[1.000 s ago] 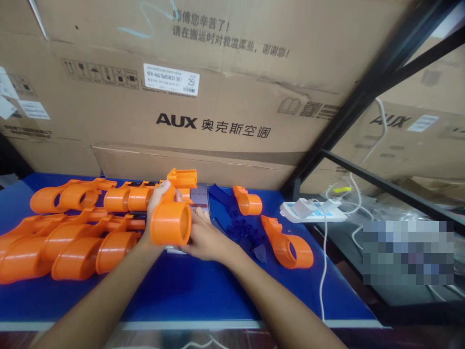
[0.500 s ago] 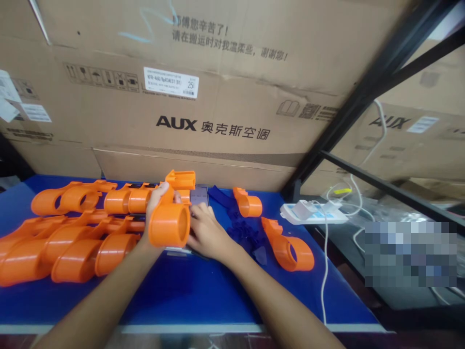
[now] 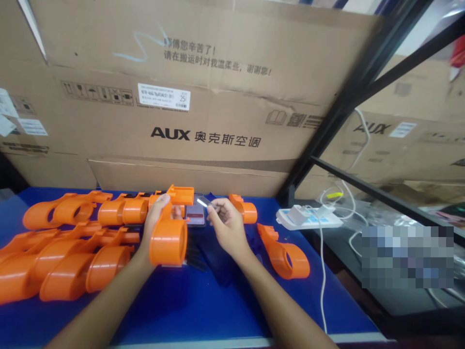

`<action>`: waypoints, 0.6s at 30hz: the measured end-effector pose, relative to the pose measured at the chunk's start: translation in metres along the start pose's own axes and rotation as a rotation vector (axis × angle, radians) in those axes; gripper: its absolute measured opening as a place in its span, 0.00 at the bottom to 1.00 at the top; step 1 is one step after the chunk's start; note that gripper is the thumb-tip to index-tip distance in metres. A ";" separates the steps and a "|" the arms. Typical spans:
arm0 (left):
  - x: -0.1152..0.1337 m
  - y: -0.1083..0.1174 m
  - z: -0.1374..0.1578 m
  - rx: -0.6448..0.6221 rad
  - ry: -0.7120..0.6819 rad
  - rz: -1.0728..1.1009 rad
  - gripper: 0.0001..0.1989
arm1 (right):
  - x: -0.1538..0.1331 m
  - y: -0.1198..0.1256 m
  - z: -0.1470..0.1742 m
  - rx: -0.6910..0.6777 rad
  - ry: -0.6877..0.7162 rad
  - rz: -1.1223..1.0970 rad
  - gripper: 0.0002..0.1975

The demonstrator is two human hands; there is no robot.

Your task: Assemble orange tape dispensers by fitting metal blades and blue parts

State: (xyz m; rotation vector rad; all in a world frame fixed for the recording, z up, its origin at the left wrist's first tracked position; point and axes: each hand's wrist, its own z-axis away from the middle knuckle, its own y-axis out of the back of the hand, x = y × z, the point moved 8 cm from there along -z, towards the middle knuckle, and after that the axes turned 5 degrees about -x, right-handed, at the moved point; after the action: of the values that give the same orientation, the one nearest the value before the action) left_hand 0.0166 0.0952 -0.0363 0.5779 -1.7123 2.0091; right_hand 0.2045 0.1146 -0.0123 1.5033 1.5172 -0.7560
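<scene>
My left hand (image 3: 156, 220) is closed around an orange plastic part (image 3: 168, 242), which has a wide ring at its near end and a ribbed block at its far end. Between the fingertips and thumb of my right hand (image 3: 227, 225) is a small thin strip (image 3: 203, 200), shiny and pale at its tip; its kind I cannot make out. The strip points left toward the orange part and is apart from it. Behind and between the hands lies a phone (image 3: 196, 218) with its screen lit, partly hidden by the orange part.
Several more orange ring parts (image 3: 69, 271) lie in rows at the left of the blue table (image 3: 203, 310). Two others (image 3: 296, 260) lie at the right. Dark blue pieces (image 3: 218, 261) and thin black strips (image 3: 196, 259) lie near the middle. A white power strip (image 3: 308, 218) with cables sits at the right edge.
My right hand has moved right and up, away from the orange part, and the thin strip now shows in its fingers. My left hand still holds the part. The view has tilted slightly up.
</scene>
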 end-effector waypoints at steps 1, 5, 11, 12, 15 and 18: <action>-0.001 0.000 0.000 0.013 -0.002 0.012 0.12 | -0.002 0.003 0.000 0.024 0.016 -0.006 0.11; -0.002 -0.003 0.002 -0.003 -0.022 -0.001 0.14 | -0.008 0.010 0.001 0.076 0.030 -0.034 0.09; -0.004 -0.004 0.003 -0.053 -0.047 -0.135 0.15 | -0.014 0.014 0.005 0.081 0.036 -0.134 0.10; -0.004 -0.005 0.002 -0.066 -0.052 -0.167 0.15 | -0.015 0.015 0.006 0.080 0.040 -0.147 0.10; -0.004 -0.006 -0.001 -0.103 -0.058 -0.243 0.16 | -0.015 0.018 0.006 0.087 0.045 -0.191 0.10; -0.005 -0.006 -0.004 -0.131 -0.065 -0.303 0.17 | -0.014 0.022 0.005 0.129 0.032 -0.206 0.09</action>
State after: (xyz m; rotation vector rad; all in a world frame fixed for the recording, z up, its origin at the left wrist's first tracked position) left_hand 0.0236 0.0998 -0.0352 0.8107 -1.6649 1.6719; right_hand 0.2255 0.1057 0.0012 1.4723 1.6933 -0.9698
